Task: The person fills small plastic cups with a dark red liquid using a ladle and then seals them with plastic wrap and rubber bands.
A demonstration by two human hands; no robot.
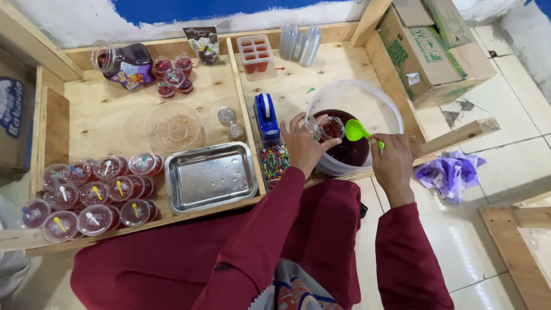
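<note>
**Filling a small cup over the bowl**

Head view: I see my left hand (303,148) wrapped around a small clear cup (330,127), fingers curled on its side, tilting it a little over the big clear bowl (383,109) of dark red liquid. My right hand (395,159) pinches the handle of a green scoop (356,131), whose spoon end sits just beside the cup's mouth. To do this step well, I judge the cup should stay over the bowl so drips fall back in, with the scoop lip touching the cup rim and tipped slowly; the cup looks nearly full already, so a small pour would be safest.

The cup lies at the fingertips of my left hand, above the bowl's near-left side, and just left of the scoop. The bowl stands at the right end of the wooden tray (103,115), near its front edge. A blue tape dispenser (266,116) is just left of my left hand, with a box of coloured sticks (275,163) beneath my wrist. A steel tray (210,176) sits at the front middle, and lidded filled cups (94,192) crowd the front-left corner.
</note>
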